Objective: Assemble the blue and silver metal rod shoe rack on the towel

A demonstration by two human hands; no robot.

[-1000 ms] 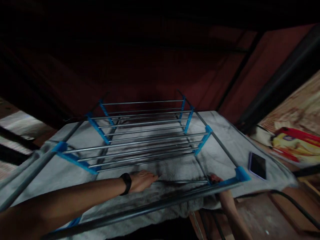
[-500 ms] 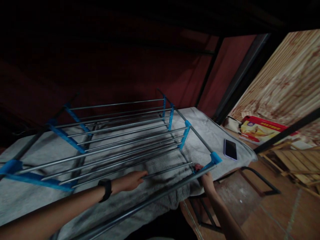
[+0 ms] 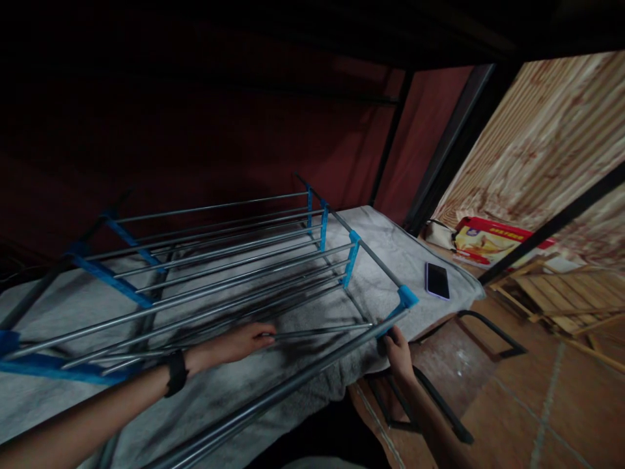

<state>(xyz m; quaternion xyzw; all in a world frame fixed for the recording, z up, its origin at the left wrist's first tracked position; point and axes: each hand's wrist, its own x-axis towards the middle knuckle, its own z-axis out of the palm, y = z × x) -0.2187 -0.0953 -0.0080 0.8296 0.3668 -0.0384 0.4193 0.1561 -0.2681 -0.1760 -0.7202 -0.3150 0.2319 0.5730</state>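
Observation:
A rack of grey metal tubes with blue plastic brackets lies on its side on a grey blanket. My left hand, with a dark band on its wrist, is closed around a thin metal rod. The rod's far end reaches the blue bracket at the rack's near right corner; whether it sits in a hole I cannot tell. My right hand grips that same bracket from below, its fingertips partly hidden behind the frame tube.
On the blanket at right lies a phone. A chair stands beside the bed edge. Beyond are a red and yellow box, a folded wooden slatted piece and a patterned curtain. Dark posts frame the bed.
My view has turned slightly right, so everything sits further left. My left hand has drawn a little left along with the rod; my right hand remains at the bracket.

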